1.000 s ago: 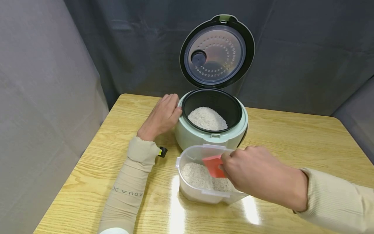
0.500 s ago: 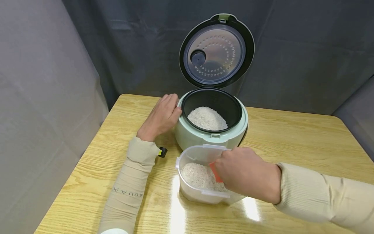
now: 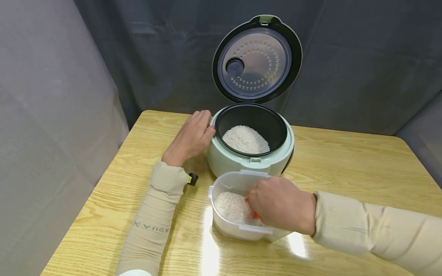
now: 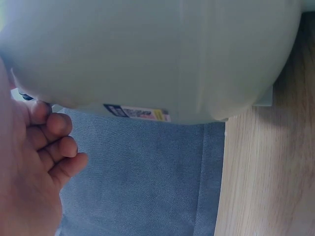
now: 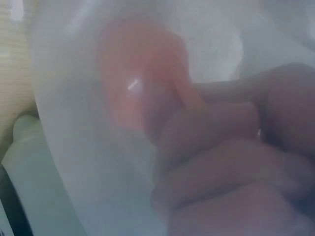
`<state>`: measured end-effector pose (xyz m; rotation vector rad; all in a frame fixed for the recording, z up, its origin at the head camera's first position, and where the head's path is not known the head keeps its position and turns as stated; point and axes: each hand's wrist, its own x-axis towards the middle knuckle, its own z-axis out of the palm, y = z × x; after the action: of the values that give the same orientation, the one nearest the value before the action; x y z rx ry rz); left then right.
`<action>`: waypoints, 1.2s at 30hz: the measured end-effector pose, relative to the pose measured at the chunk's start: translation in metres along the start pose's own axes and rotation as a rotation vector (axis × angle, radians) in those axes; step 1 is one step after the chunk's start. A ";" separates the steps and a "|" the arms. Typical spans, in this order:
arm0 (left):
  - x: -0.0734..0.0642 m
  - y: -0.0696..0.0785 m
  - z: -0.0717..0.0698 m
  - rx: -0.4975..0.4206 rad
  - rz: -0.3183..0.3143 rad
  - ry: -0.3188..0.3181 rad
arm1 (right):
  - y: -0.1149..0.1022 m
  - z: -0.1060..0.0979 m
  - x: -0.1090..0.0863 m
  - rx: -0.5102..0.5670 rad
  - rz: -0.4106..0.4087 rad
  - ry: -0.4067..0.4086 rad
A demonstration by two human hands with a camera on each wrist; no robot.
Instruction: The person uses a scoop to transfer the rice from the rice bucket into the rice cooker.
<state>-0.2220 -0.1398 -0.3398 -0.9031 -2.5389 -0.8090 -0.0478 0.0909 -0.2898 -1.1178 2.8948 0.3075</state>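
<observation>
In the head view, my right hand (image 3: 281, 205) grips a red plastic scoop (image 3: 253, 210) inside a clear plastic bin (image 3: 226, 179). The scoop's front end is down in the rice (image 3: 232, 207), and my fist covers its handle. The right wrist view shows curled fingers (image 5: 221, 162) around the scoop, hazy through the bin's wall. Behind the bin stands a pale green rice cooker (image 3: 221, 165), lid up, with white rice in its black inner pot (image 3: 255, 113). My left hand (image 3: 191, 138) holds the cooker's left upper edge, thumb at the rim and fingers bent in the left wrist view.
The cooker's raised lid (image 3: 257, 61) leans back before a dark grey curtain (image 3: 165, 57). Both containers stand on a light wooden table (image 3: 348, 165), the bin close in front of the cooker. A pale cloth wall (image 3: 51, 115) flanks the left side.
My right hand has moved left and slightly down with the scoop, whose front end has gone into the rice. The left hand stays on the cooker.
</observation>
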 end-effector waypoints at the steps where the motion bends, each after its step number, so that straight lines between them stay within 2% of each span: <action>1: 0.000 0.000 0.000 -0.001 -0.003 -0.001 | 0.000 0.000 0.000 -0.003 0.000 0.001; 11: 0.000 0.001 0.000 -0.006 -0.007 -0.005 | 0.000 0.007 0.001 0.041 0.016 -0.050; 20: 0.000 0.002 0.000 -0.007 -0.018 -0.011 | 0.000 0.007 0.003 0.101 0.066 -0.116; 27: 0.000 0.002 0.000 -0.012 -0.018 -0.015 | 0.002 0.008 0.002 0.117 0.057 -0.102; 36: 0.001 0.001 0.000 -0.004 -0.004 -0.003 | 0.005 0.006 0.004 0.212 0.037 -0.084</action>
<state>-0.2219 -0.1383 -0.3391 -0.9008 -2.5435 -0.8150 -0.0540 0.0932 -0.2956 -0.9936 2.7970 0.0447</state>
